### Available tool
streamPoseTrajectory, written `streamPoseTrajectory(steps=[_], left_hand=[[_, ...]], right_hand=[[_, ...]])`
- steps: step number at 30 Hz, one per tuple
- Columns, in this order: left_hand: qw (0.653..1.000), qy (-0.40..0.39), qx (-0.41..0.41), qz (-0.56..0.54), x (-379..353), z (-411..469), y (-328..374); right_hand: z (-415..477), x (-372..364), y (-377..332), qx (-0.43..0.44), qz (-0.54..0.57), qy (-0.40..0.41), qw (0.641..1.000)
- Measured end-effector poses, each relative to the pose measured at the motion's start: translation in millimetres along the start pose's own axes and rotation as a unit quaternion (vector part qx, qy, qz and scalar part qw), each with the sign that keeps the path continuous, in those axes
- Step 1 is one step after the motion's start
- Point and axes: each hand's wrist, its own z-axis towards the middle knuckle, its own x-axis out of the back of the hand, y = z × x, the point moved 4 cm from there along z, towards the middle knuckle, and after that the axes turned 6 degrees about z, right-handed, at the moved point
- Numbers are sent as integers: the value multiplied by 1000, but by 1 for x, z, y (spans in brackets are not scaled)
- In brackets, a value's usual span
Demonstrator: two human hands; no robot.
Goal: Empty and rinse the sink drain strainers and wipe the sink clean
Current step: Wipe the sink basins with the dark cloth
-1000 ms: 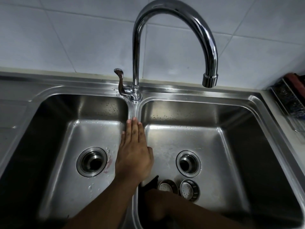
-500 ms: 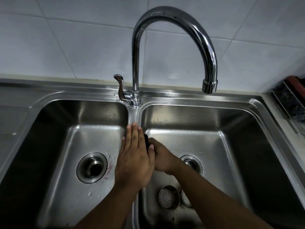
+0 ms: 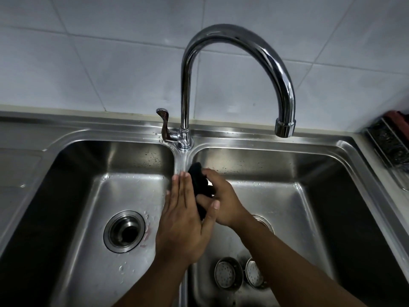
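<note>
Wiping step: cloth (image 3: 199,185) on the divider (image 3: 180,159).
Head view: right hand (image 3: 223,203) grips the cloth against the divider; left hand (image 3: 183,220) lies flat on it, fingers straight. Two strainers (image 3: 228,273) sit out at 6 o'clock in right basin (image 3: 298,218). Next, probably: drag cloth along basin walls.

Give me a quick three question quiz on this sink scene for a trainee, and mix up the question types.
1. True or false: both strainers lie in the right basin.
2. What does the right hand grip? A, a brush; B, a black cloth; C, a bottle.
3. Fill in: the left hand rests flat on the ____ between the basins.

Key: 1 true. 2 B. 3 divider.
</note>
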Motion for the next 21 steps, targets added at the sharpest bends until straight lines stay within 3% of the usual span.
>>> streamPoseTrajectory(steps=[3, 10, 16, 21], left_hand=[[1000, 2, 4, -2, 0, 0, -1], [1000, 7, -1, -6, -1, 1, -3], [1000, 13, -4, -1, -4, 2, -4], [1000, 17, -1, 26, -4, 2, -3]], right_hand=[[15, -2, -10, 35, -126, 10, 991], [65, -5, -19, -45, -373, 40, 926], [72, 17, -13, -73, -439, 31, 895], [52, 79, 10, -137, -471, 72, 869]])
